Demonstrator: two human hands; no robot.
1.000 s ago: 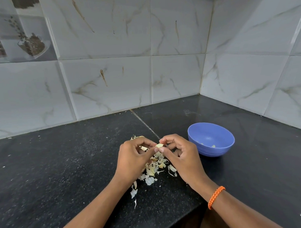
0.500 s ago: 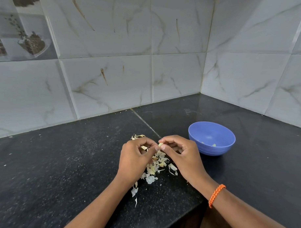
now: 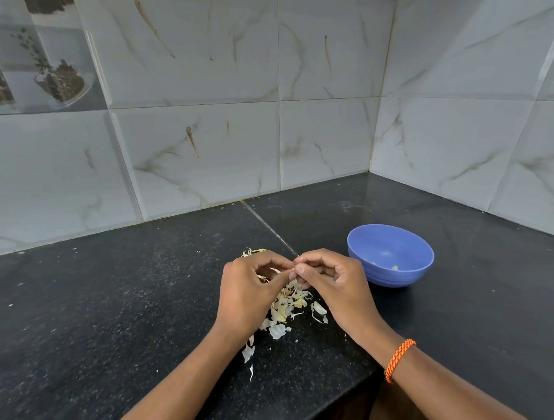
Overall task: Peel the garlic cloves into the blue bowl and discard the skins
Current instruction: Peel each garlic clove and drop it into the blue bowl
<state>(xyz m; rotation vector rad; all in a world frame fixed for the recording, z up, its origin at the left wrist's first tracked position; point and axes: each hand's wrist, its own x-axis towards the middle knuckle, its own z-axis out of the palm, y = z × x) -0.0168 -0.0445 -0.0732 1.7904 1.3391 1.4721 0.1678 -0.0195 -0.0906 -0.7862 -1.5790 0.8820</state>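
Note:
My left hand and my right hand meet fingertip to fingertip over a heap of pale garlic skins on the black counter. Both pinch a small garlic clove between thumbs and fingers; the clove is almost fully hidden by the fingertips. The blue bowl stands just right of my right hand, with a few small pale pieces of garlic at its bottom. A loose clove-like piece lies on the counter under my right hand.
The black granite counter runs into a corner of white marbled wall tiles behind and to the right. The counter's front edge is near my right forearm. A few stray skin flakes lie beside my left wrist.
Both hands stayed together over the skins; the fingertips shifted slightly and now cover the clove that showed between them a second ago.

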